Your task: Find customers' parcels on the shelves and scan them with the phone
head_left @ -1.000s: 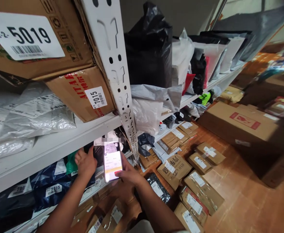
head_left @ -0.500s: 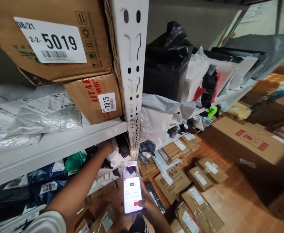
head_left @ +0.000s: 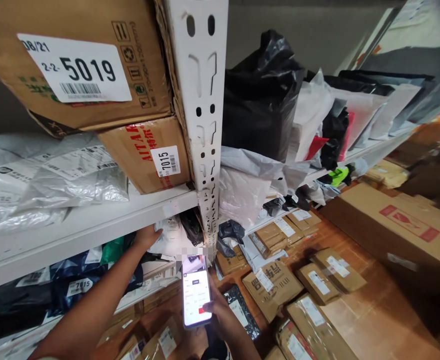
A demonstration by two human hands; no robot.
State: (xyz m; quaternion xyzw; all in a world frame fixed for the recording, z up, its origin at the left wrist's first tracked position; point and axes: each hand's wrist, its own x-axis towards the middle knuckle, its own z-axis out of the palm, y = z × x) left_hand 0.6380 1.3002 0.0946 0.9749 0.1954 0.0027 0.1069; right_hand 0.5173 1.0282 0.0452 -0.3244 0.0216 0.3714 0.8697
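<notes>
My right hand (head_left: 217, 312) is wrapped round a smartphone (head_left: 197, 295), its thumb over a red button low on the lit screen. My left hand (head_left: 148, 238) reaches under the shelf board to a white plastic parcel (head_left: 170, 235). The thumb lies against the parcel's left edge; the other fingers are mostly hidden, and the hand looks closed on it. Beside that parcel, near the post, is a black bag (head_left: 191, 225). Left of my forearm lie a green bag (head_left: 111, 251) and a dark blue bag (head_left: 75, 280) labelled 7015.
A white perforated post (head_left: 200, 135) rises between two shelf sections. Cartons labelled 5019 (head_left: 88, 70) and 7015 (head_left: 159, 160) sit on the upper left shelf. Several bags, one large and black (head_left: 261, 110), stand on the right. Cardboard boxes (head_left: 274, 285) and a large carton (head_left: 388, 230) occupy the floor.
My left hand has drawn back leftward, and more of it and of the white parcel now shows. The phone has shifted slightly left in the view, still in my right hand.
</notes>
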